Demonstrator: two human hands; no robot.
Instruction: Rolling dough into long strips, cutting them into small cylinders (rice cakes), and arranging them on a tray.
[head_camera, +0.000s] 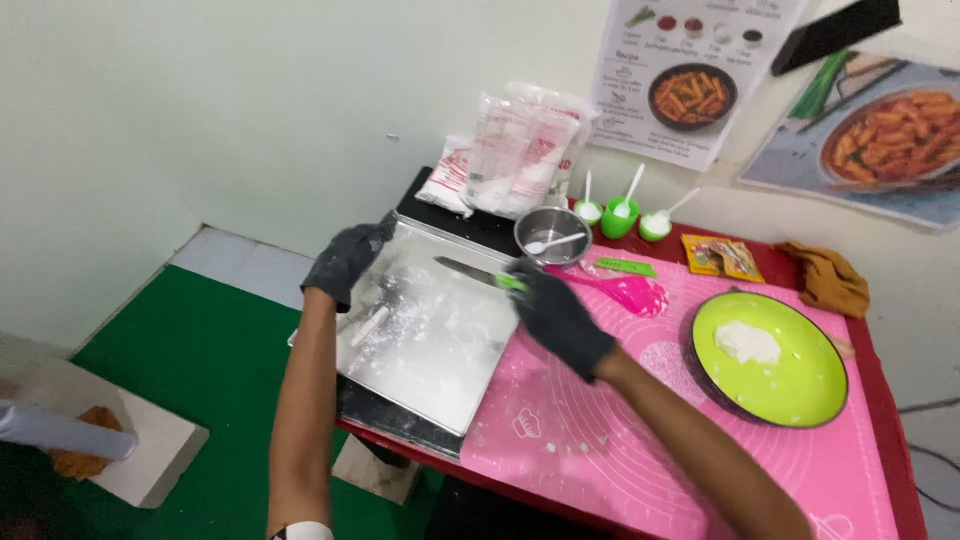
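From the head camera, the left hand (345, 262), in a dark glove, is curling its fingers over the far left edge of a flat, flour-dusted steel tray (440, 370). The right hand (555, 315), gloved too, is closing around the green handle of a steel-bladed knife (470, 270), whose blade is pointing left over the tray's far side, between the two hands. A pink silicone mat (600, 440) is lying just right of the tray, bearing a round green plate (800, 385) with white dough (747, 343).
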